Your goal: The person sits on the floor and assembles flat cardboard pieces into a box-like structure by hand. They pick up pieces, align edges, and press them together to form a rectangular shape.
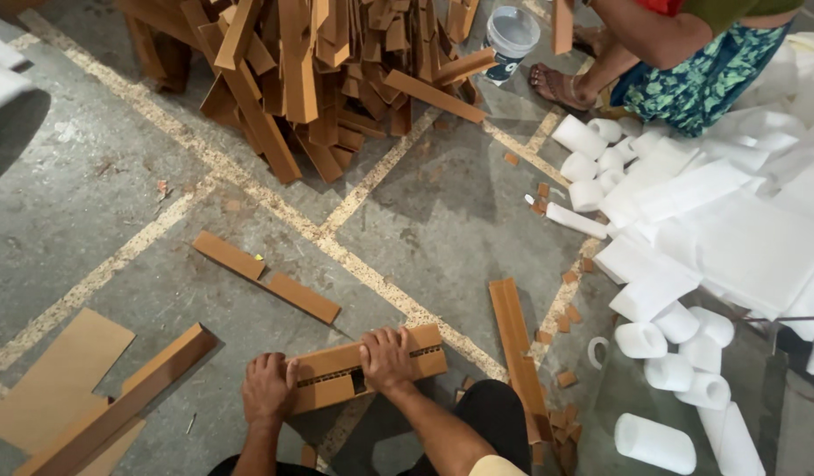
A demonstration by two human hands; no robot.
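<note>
While both hands press down on a folded cardboard piece [367, 368] at lower centre, the left hand [267, 389] grips its left end and the right hand [386, 360] lies curled over its top. Loose cardboard strips [266, 275] lie just above, a cardboard pile [319, 70] at upper centre, white foam rolls [680, 353] at right.

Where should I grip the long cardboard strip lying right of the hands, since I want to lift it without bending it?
Grip the strip near its middle, pinching its two long edges from above. It lies flat on the floor and is long and narrow, so an end grip would probably let it sag. Its near end sits among cardboard scraps; the middle is freer.
</note>
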